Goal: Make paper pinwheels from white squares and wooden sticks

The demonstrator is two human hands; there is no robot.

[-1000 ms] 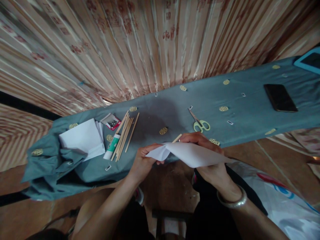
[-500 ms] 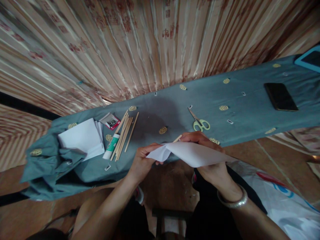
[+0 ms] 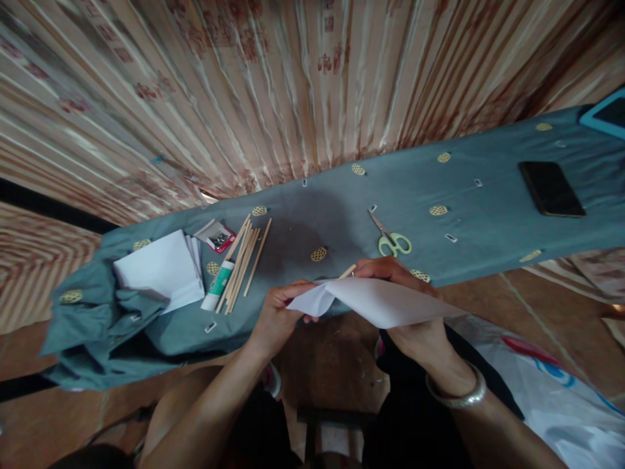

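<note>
A sheet of white paper [image 3: 385, 301], bent with folds near its left end, is held between my two hands at the table's front edge. My left hand [image 3: 288, 306] is closed on the paper's left end, its fingertips partly behind it. Under and behind the right part of the sheet is my right hand [image 3: 390, 268], closed on it, with most of its fingers hidden. The tip of a wooden stick [image 3: 347, 271] pokes out above the paper beside my right fingers. Green-handled scissors [image 3: 390, 240] lie just beyond my right hand.
On the blue-green tablecloth [image 3: 312, 215], to the left, are a stack of white paper [image 3: 159, 270], a small red-and-white box [image 3: 215, 236], a glue stick [image 3: 217, 285] and several wooden sticks [image 3: 239, 267]. A phone [image 3: 551, 189] and a blue-framed device [image 3: 608, 114] lie right. A plastic bag [image 3: 527, 384] sits below right.
Both hands and the paper keep nearly the same pose. The view has shifted very slightly.
</note>
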